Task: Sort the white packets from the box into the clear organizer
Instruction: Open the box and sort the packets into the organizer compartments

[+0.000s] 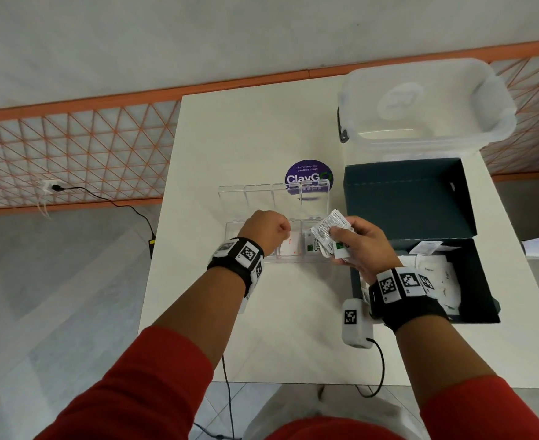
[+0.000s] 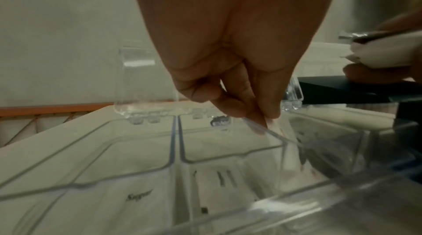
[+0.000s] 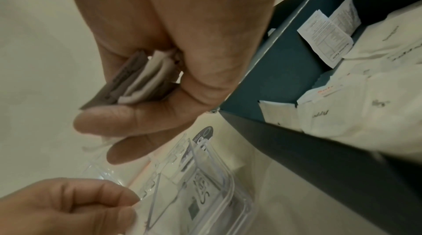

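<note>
1. Red sleeves (image 1: 154, 376) cover our forearms, closest to the head camera, and black wrist bands with square-patterned white tags (image 1: 246, 254) sit above them.
2. Our left hand (image 1: 266, 228) hangs over the clear plastic multi-compartment organizer (image 1: 293, 260); in the left wrist view its fingertips (image 2: 262, 119) are curled and pinch a thin clear edge of the organizer.
3. Our right hand (image 1: 362, 246), just right of the organizer, grips a small stack of white paper packets (image 1: 328, 231) between thumb and fingers.
4. Inside the organizer lie a packet with red print (image 1: 289, 249) and, one compartment to its right, a packet with a green square (image 1: 312, 246).
5. Right of the organizer stands the dark teal cardboard box (image 1: 477, 281), lid open, with more white packets (image 1: 436, 268) heaped inside.
6. Behind the organizer a round purple sticker (image 1: 308, 174) lies on the white tabletop (image 1: 246, 138); a translucent lidded plastic tub (image 1: 420, 106) stands farther back right.
</note>
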The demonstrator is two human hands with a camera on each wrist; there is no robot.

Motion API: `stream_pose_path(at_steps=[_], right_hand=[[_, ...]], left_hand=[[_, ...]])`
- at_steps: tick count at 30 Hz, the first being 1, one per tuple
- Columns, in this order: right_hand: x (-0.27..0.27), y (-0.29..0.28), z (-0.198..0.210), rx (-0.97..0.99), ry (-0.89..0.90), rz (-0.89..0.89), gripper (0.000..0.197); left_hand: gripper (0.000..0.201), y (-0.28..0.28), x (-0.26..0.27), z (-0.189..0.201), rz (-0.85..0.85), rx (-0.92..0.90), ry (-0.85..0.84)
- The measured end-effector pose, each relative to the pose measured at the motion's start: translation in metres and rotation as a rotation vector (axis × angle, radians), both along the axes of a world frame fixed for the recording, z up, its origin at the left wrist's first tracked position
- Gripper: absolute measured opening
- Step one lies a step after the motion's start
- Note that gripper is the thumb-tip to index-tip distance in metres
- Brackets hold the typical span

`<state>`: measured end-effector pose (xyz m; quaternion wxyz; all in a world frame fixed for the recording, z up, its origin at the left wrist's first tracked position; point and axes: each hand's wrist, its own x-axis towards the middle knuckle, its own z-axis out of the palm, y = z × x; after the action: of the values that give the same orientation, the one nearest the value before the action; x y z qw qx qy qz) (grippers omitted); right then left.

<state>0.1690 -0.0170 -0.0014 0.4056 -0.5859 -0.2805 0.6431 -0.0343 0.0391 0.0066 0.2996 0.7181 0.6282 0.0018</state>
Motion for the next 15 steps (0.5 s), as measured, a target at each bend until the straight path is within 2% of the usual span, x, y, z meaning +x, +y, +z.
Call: stream_pose_path(at_steps=[3, 5, 8, 12, 15], right_hand=[[0.001, 0.001, 0.000, 0.005, 0.001, 0.003, 0.008], [0.000, 0.001, 0.000, 0.008, 0.002, 0.007, 0.008], [-0.002, 0.000, 0.000, 0.008, -0.004, 0.006, 0.008], [-0.009, -0.001, 0.000, 0.007, 0.004, 0.017, 0.009], [-0.013, -0.003, 0.001, 0.009, 0.006, 0.030, 0.009]], left_hand=[[0.031, -0.001, 0.001, -0.001, -0.120, 0.019, 0.077], [0.032, -0.002, -0.002, -0.001, -0.150, 0.087, 0.059], [0.020, -0.002, -0.007, 0.006, -0.106, 0.204, -0.020], [0.023, -0.004, -0.009, 0.016, -0.130, 0.155, -0.061], [0.020, -0.009, -0.007, 0.021, -0.007, 0.150, -0.217]])
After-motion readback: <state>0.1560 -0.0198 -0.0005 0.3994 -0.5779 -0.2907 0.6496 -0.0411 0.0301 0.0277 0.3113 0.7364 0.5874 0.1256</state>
